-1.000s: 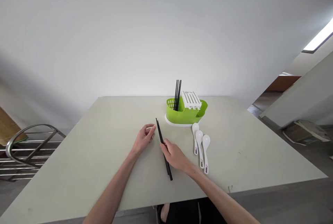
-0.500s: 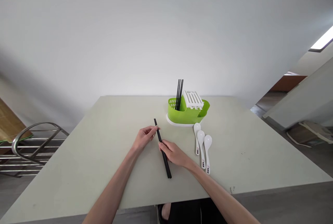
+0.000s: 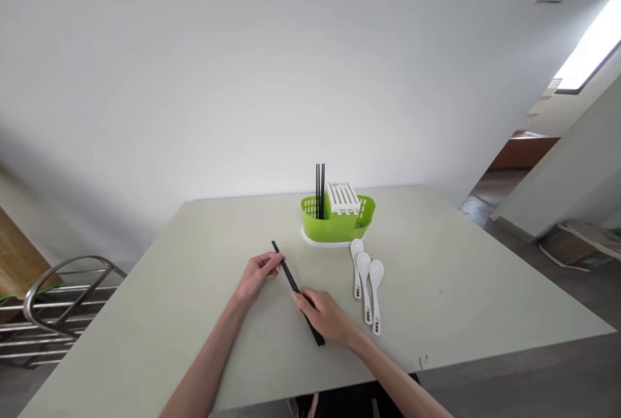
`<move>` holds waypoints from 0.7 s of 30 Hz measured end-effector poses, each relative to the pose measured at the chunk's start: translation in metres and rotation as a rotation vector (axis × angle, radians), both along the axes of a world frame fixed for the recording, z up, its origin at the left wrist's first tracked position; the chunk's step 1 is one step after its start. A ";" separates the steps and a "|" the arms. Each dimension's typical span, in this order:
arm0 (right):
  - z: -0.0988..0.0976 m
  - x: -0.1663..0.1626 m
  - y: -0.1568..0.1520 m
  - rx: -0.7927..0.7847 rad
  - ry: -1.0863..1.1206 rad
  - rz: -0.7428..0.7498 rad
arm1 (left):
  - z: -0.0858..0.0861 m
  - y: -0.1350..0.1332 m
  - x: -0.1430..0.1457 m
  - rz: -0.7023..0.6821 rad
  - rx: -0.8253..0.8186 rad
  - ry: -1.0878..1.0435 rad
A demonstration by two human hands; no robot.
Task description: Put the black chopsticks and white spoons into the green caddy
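A pair of black chopsticks (image 3: 291, 281) slants across the front middle of the table, held between both hands. My left hand (image 3: 258, 274) pinches them near their thin far end. Lower down, my right hand (image 3: 323, 316) is wrapped round their thicker part, and the thick ends stick out below it. Beyond my hands stands a green cutlery holder (image 3: 330, 230) with a white slotted top (image 3: 343, 198). Several black chopsticks (image 3: 319, 191) stand upright in its left compartment. To the right of my right hand lie three white spoons (image 3: 365, 288), bowls pointing away from me.
The pale table (image 3: 436, 288) meets a white wall (image 3: 310, 68) at the back. A metal rack (image 3: 63, 301) stands on the floor at the left. A cardboard box (image 3: 577, 246) is on the floor at the far right.
The camera view has shifted, so the holder and spoons appear further left and lower. The held chopsticks now lean more to the left at their far end. Both hands keep their grip.
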State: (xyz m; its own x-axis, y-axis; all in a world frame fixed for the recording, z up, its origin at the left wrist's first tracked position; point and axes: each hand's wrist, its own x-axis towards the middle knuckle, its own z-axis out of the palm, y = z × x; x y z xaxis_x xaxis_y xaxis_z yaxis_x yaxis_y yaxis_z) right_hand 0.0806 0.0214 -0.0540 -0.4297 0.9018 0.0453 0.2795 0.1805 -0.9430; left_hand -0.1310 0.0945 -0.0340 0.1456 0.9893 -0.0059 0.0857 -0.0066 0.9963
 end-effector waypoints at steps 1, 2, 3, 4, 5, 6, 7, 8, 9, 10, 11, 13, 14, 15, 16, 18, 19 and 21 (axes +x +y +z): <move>0.002 0.008 -0.007 0.001 -0.011 0.018 | 0.006 0.001 -0.002 0.051 0.017 -0.027; 0.004 0.018 -0.015 0.003 -0.023 0.041 | 0.014 0.003 -0.005 0.105 0.043 -0.050; 0.006 0.030 -0.023 0.006 -0.038 0.062 | 0.025 0.005 -0.009 0.156 0.081 -0.068; 0.007 0.045 -0.030 -0.003 -0.047 0.087 | 0.039 0.009 -0.013 0.198 0.130 -0.078; 0.007 0.061 -0.036 -0.019 -0.041 0.103 | 0.056 0.014 -0.017 0.233 0.184 -0.084; 0.006 0.078 -0.040 -0.042 -0.025 0.089 | 0.075 0.019 -0.020 0.265 0.240 -0.088; 0.004 0.097 -0.043 -0.054 0.000 0.056 | 0.096 0.024 -0.021 0.301 0.297 -0.094; 0.000 0.116 -0.043 -0.073 0.042 0.008 | 0.117 0.031 -0.021 0.337 0.344 -0.097; -0.004 0.135 -0.041 -0.108 0.099 -0.048 | 0.138 0.038 -0.018 0.373 0.384 -0.094; -0.010 0.153 -0.038 -0.133 0.154 -0.118 | 0.156 0.045 -0.012 0.409 0.424 -0.087; -0.016 0.170 -0.034 -0.126 0.189 -0.201 | 0.173 0.054 -0.005 0.448 0.462 -0.074; -0.027 0.199 -0.026 -0.099 0.220 -0.390 | 0.195 0.072 0.016 0.517 0.528 -0.025; -0.033 0.210 -0.023 -0.084 0.228 -0.478 | 0.201 0.081 0.027 0.535 0.551 0.009; -0.037 0.218 -0.020 -0.073 0.236 -0.550 | 0.203 0.091 0.039 0.536 0.566 0.051; -0.041 0.224 -0.018 -0.063 0.242 -0.603 | 0.202 0.099 0.051 0.525 0.573 0.099; -0.046 0.228 -0.017 -0.052 0.230 -0.638 | 0.195 0.114 0.072 0.489 0.566 0.217; -0.047 0.228 -0.017 -0.049 0.209 -0.626 | 0.189 0.120 0.081 0.474 0.558 0.286; -0.047 0.225 -0.017 -0.044 0.149 -0.580 | 0.176 0.129 0.094 0.454 0.534 0.429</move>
State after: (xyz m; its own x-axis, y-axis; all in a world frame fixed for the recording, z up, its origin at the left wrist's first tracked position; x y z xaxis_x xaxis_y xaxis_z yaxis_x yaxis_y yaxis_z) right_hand 0.3052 0.0046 -0.1010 0.1415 0.9896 0.0245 0.1853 -0.0021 -0.9827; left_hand -0.0366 0.2234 0.1417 -0.1769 0.8365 0.5186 0.5672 -0.3440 0.7483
